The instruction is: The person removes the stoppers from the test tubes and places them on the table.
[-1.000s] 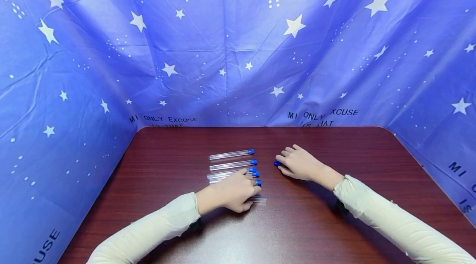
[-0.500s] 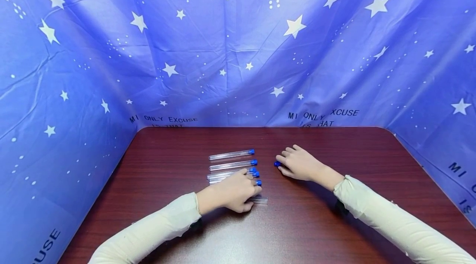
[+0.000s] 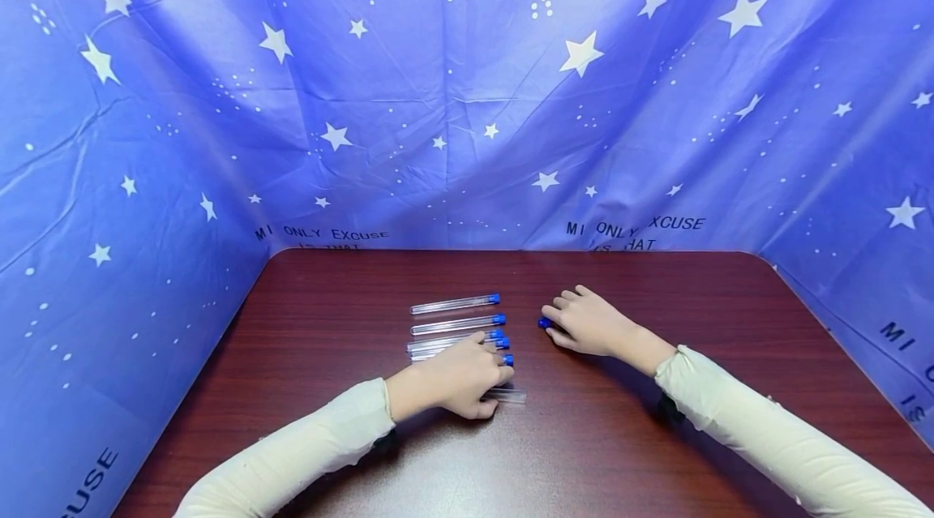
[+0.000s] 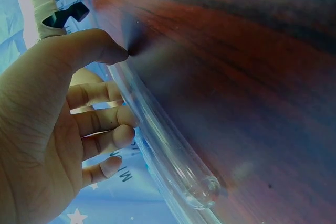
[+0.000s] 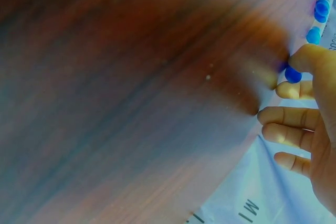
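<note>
- A starry blue cloth [image 3: 452, 109] is hanging around the far edge and sides.
- Below it, a dark red bench [image 3: 620, 437] is carrying everything.
- The left hand [image 3: 454, 378] is pinching a bare tube between thumb and fingers, low over the bench; the right hand [image 3: 589, 322], well apart, is pinching a blue cap between thumb and finger, its other fingers spreading loosely.
- Five capped tubes [image 3: 454, 306] are lying side by side, caps toward the right hand, some partly hiding under the left.
- The bare tube [image 4: 168, 137] is lying nearest the person, its mouth showing past the left thumb. It is looking light, stiff and slick, likely to roll; I'm not managing to tell glass from plastic, so I'm judging it fragile. Gripping lightly behind the mouth, with thumb and fingertips on opposite sides, is seeming safest.
- The cap [image 5: 294, 75] is looking light and fairly firm, calling for a fingertip hold around its sides.
</note>
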A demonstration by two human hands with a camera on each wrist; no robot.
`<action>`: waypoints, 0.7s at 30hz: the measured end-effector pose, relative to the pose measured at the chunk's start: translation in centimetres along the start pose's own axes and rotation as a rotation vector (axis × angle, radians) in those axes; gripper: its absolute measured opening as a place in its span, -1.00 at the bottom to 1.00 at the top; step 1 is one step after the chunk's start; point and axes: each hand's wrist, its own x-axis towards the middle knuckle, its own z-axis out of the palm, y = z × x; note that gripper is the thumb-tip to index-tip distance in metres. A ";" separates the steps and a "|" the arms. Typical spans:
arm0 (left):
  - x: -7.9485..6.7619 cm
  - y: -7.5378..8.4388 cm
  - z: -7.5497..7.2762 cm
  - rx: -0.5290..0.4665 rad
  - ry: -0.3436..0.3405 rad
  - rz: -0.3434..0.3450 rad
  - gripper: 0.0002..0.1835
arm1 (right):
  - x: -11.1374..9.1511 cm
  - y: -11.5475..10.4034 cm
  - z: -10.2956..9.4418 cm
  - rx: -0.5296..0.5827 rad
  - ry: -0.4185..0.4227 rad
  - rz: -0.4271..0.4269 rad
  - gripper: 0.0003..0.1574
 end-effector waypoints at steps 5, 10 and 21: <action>0.0 0.0 0.0 0.008 -0.001 0.000 -0.57 | 0.0 -0.1 0.0 0.006 -0.023 0.014 -0.77; 0.0 0.0 0.0 0.005 0.001 0.001 -0.55 | 0.0 0.0 0.0 0.005 -0.016 0.012 -0.77; 0.0 0.0 0.0 0.000 0.005 0.000 -0.56 | 0.0 0.0 -0.1 0.008 -0.013 0.012 -0.76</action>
